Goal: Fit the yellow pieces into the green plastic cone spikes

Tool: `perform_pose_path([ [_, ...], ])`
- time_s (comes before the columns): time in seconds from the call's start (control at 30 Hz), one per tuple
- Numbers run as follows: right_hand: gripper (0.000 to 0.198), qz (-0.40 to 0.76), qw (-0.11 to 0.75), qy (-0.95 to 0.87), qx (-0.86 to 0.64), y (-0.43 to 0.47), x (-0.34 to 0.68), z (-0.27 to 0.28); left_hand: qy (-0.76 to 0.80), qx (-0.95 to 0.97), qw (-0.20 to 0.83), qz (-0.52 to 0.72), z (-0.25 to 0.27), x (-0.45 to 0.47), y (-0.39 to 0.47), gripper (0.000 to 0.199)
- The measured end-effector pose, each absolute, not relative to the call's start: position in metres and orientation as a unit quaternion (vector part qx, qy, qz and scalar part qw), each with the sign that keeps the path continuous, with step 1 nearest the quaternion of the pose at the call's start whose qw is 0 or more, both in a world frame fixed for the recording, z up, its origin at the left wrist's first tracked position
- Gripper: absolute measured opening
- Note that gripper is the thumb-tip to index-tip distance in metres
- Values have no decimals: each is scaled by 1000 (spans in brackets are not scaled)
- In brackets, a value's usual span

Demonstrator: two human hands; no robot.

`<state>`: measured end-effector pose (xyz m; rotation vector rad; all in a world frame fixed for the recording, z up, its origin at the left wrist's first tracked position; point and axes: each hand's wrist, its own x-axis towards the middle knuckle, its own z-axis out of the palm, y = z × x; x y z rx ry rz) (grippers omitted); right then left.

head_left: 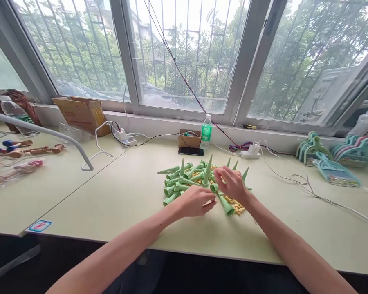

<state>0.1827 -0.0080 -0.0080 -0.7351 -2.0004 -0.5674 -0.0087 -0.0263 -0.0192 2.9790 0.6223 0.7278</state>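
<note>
Pale green plastic cone-shaped spikes, with wide collared ends, lie in a pile in the middle of the table, and several stand point up. Small yellow pieces lie among them and at the pile's front right. My left hand is at the near edge of the pile, its fingers curled and thumb close to them; anything between the tips is too small to make out. Above the pile's right side, my right hand has bent fingers pinched together, their tips facing left. One green spike slants between both hands.
A phone, a small cardboard box and a green-labelled bottle stand behind the pile. Power strips with cables run along the window. Teal dustpan-like sets sit right, wooden toys left.
</note>
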Motion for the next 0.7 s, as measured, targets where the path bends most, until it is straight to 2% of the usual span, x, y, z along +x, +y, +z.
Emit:
perform_pose_path([
  [0.13,17,-195,403,-823,-351,-2,198,-15,292,937,-11,193,-12,-22,-12,24],
  [0.4,23,-46,418,-807,-415,10,196,-19,353,930,-11,102,-7,-32,-2,18],
  [0.7,24,0,377,-813,-445,13,200,-17,318,934,23,161,-9,-33,-1,19],
])
